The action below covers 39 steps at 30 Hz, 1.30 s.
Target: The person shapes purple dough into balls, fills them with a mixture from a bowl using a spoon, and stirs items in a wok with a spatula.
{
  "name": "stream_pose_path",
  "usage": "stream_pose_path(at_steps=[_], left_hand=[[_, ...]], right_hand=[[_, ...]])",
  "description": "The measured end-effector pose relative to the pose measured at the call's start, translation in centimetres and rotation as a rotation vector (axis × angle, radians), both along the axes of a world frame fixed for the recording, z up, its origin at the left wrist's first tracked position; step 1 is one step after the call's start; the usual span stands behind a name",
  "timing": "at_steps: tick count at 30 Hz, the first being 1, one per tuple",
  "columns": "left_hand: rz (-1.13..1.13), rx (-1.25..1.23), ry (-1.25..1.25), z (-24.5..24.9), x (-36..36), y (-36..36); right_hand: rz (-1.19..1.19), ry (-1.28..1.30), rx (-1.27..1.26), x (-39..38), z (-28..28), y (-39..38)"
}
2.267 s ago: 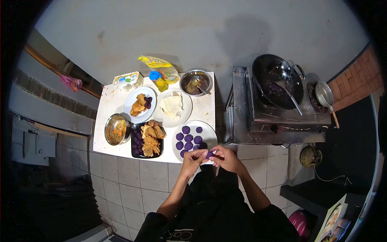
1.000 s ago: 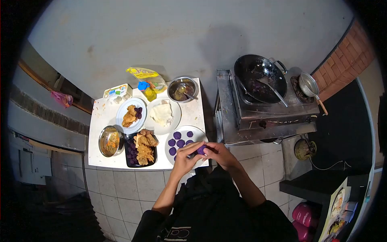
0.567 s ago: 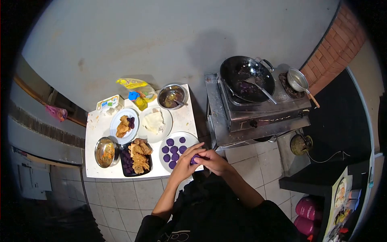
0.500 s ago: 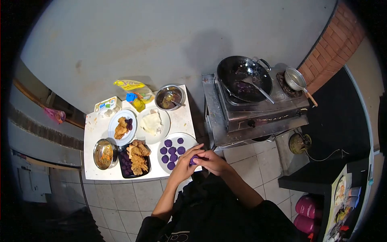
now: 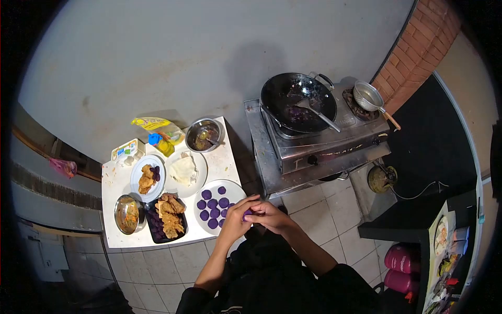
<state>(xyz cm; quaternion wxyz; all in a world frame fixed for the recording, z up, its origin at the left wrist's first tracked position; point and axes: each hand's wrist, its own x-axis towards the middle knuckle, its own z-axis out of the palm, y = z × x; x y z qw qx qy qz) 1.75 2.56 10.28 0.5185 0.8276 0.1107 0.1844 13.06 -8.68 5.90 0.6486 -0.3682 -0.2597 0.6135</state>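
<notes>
Between my two hands is a purple ball (image 5: 248, 215), partly covered by fingers. My left hand (image 5: 235, 220) curls around its left side, and my right hand (image 5: 267, 215) closes on it from the right. Both hands are held over the right edge of a white plate (image 5: 235, 189) bearing several purple balls (image 5: 214, 213). Left of that plate, a black tray (image 5: 158, 236) holds fried pieces (image 5: 170, 220) and dark purple chunks (image 5: 155, 222).
On the white table (image 5: 116, 180) are a plate with white wrappers (image 5: 184, 170), a blue-rimmed plate (image 5: 137, 166), metal bowls (image 5: 128, 229), a blue-capped bottle (image 5: 161, 145) and a yellow packet (image 5: 157, 124). A wok (image 5: 282, 99) and a small pan (image 5: 367, 97) sit on the stove (image 5: 334, 146).
The view has shifted, so the table and stove appear further left. My hands have turned slightly around the purple ball, and less of it shows.
</notes>
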Motion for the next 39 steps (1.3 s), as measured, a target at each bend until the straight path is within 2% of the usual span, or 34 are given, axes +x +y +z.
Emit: stream_pose_path(at_steps=[4, 11, 15, 18, 21, 22, 25, 29, 31, 34, 37, 39], left_hand=[[-0.005, -0.006, 0.019, -0.3, -0.3, -0.6], [0.055, -0.076, 0.092, -2.2, -2.2, -0.8], [0.07, -0.137, 0.204, -2.7, -3.0, -0.8], [0.026, -0.221, 0.187, -1.9, -3.4, -1.0], [-0.187, -0.532, 0.237, -1.9, -5.4, 1.4], [-0.185, -0.568, 0.243, -1.4, -5.6, 1.9], [-0.059, -0.806, 0.272, -2.7, -5.9, 2.6], [0.136, -0.536, 0.285, -3.2, -5.5, 0.7], [0.222, -0.524, 0.226, -3.8, -4.9, 0.0], [0.315, -0.511, 0.197, -3.8, -4.5, -0.3], [0.335, -0.48, 0.189, -3.8, -4.4, -0.2], [0.331, -0.462, 0.183, -3.6, -4.2, 0.0]], right_hand=[[0.049, -0.044, -0.005, 0.3, -0.2, -0.7], [0.071, 0.042, -0.024, -1.7, -2.3, -0.8], [0.009, 0.075, -0.22, -2.7, -2.0, -0.9], [0.132, -0.099, -0.26, -1.9, -3.0, -0.8], [-0.028, -0.405, -0.197, -2.4, -5.6, -1.1], [0.002, -0.429, -0.153, -1.7, -3.1, -1.0], [0.036, -0.756, -0.176, -1.0, -1.3, -1.1], [-0.032, -0.823, -0.249, -1.7, 0.3, -1.0], [-0.066, -0.838, -0.291, -2.0, 0.0, -0.9], [-0.207, -0.738, -0.177, -2.7, -1.5, -0.9], [-0.203, -0.478, -0.237, -2.8, -0.7, -1.1], [-0.237, -0.522, -0.21, -2.6, -0.5, -1.1]])
